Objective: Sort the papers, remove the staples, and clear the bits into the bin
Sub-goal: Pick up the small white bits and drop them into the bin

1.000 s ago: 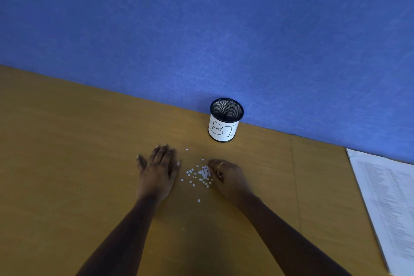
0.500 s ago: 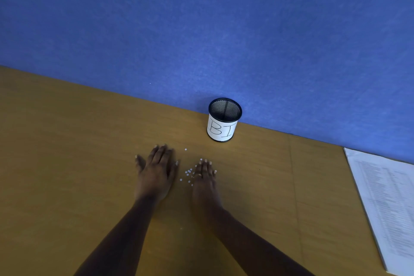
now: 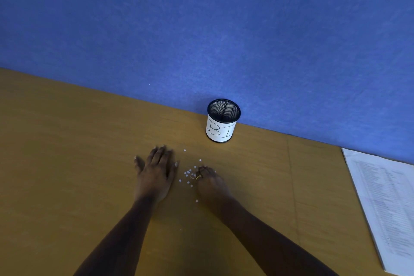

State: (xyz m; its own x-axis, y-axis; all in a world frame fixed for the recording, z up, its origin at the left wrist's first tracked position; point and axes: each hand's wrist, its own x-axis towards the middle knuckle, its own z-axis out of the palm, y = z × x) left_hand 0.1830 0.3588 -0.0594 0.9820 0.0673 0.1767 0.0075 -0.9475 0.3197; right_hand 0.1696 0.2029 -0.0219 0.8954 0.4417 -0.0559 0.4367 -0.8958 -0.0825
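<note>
- The paper bits (image 3: 188,175), small white round scraps, lie in a loose cluster on the tabletop (image 3: 67,163) between the two hands.
- A few scraps sit apart from the cluster: two on the far side towards the bin, one near the right wrist, and one further back between the forearms.
- The right hand (image 3: 209,180) is palm down just right of the cluster. Its fingers are bent, with the tips at the edge of the scraps, and a ring shows on one finger. Whether it has hold of any scraps cannot be made out.
- The left hand (image 3: 154,175) lies flat on the tabletop just left of the cluster. Its fingers are straight and close together, the thumb is spread outward, and it holds nothing.
- The bin (image 3: 220,133) is a black mesh cup wrapped in a white label that reads "BI". It stands upright beyond the hands, against the blue wall (image 3: 201,29), well apart from the scraps.
- A stack of printed papers (image 3: 385,204) lies at the right edge of the tabletop, far from both hands.
</note>
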